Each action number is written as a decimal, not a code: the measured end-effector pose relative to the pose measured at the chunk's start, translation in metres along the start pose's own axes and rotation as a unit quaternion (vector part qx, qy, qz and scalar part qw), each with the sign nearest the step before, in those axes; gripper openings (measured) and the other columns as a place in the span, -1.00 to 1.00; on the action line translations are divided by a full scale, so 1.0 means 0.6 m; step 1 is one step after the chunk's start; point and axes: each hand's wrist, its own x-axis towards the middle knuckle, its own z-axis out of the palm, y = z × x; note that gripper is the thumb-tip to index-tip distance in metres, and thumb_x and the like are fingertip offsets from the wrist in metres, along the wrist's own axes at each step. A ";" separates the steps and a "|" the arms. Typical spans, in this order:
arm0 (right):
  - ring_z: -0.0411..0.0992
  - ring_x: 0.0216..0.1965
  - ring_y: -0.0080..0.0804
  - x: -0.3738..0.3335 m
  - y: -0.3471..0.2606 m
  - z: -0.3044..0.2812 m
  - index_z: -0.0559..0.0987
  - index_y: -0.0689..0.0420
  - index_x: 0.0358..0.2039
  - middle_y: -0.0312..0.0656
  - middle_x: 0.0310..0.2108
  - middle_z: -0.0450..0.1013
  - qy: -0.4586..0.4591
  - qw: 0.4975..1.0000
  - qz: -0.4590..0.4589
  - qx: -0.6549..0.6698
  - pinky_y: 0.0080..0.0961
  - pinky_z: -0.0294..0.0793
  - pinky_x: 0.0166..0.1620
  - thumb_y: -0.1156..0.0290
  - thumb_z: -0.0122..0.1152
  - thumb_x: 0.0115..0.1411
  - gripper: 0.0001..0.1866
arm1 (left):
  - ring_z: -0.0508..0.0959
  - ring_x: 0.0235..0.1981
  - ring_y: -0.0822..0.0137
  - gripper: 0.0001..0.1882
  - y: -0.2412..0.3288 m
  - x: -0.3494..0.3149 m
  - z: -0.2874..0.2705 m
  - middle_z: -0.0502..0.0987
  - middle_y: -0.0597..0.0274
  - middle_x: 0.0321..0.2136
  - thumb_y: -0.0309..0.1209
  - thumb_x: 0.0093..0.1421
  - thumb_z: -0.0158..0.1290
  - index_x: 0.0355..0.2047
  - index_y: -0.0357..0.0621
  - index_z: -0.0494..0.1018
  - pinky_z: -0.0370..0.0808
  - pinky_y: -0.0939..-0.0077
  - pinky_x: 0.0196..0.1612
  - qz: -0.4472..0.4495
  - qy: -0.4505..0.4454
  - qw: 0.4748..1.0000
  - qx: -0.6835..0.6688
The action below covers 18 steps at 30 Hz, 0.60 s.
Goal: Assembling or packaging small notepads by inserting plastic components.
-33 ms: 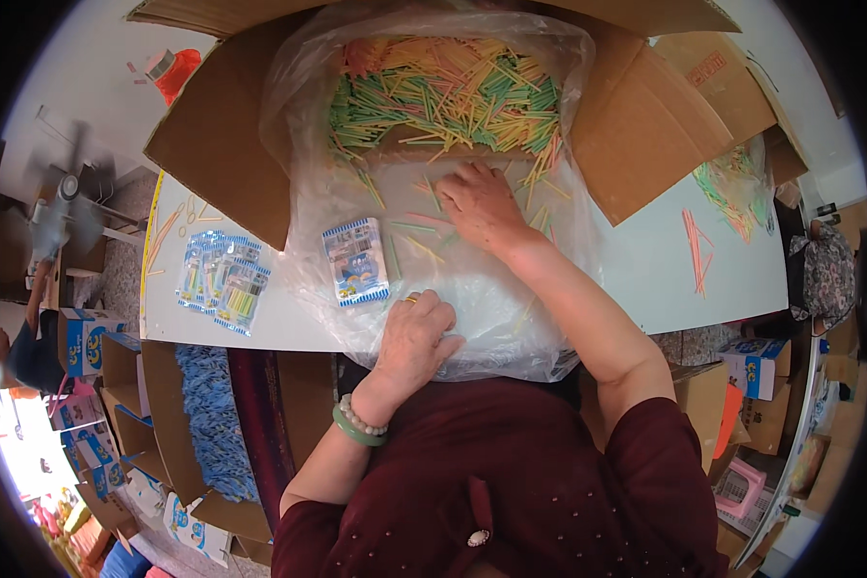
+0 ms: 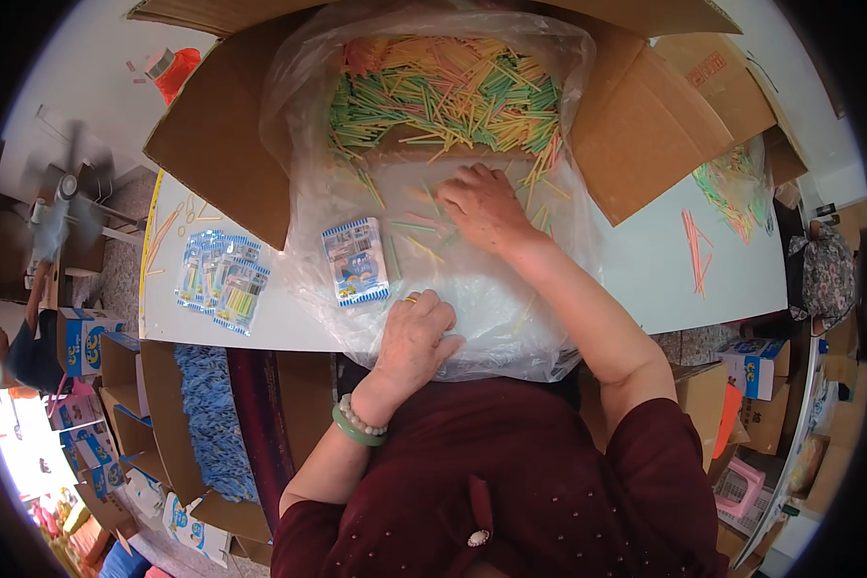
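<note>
My right hand (image 2: 482,207) reaches over a clear plastic liner (image 2: 453,332), palm down. Its fingers are bent, with the tips among loose thin coloured sticks (image 2: 422,249); what lies under them is hidden. Nearer to me, my left hand (image 2: 417,332) rests on the liner with fingers curled in, and whatever it may hold cannot be seen. Left of the hands lies a blue and white printed packet (image 2: 356,260). Beyond them, a heap of yellow, green and pink sticks (image 2: 443,96) fills the liner inside an open cardboard box (image 2: 217,144).
Several filled packets (image 2: 223,279) lie on the white table (image 2: 303,332) to the left. Pink sticks (image 2: 696,252) and a clear bag of sticks (image 2: 737,193) are at right. Below the left table edge stands a carton of blue packets (image 2: 212,414). A fan (image 2: 65,188) stands far left.
My right hand has shifted very slightly, and the pink sticks beside its fingers lie a little differently. My left hand and the packets stay where they were.
</note>
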 end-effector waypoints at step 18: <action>0.36 -0.16 -0.12 -0.077 0.041 -0.034 0.45 0.07 -0.08 -0.11 -0.17 0.36 -0.099 0.994 -0.010 0.039 -0.25 0.38 -0.08 0.57 0.03 0.02 -0.61 | 0.51 -0.53 0.29 -0.42 0.037 0.039 -0.009 0.41 0.23 -0.53 -0.22 0.00 0.17 0.06 0.01 0.35 0.41 0.41 -0.44 0.033 -0.105 0.969 0.222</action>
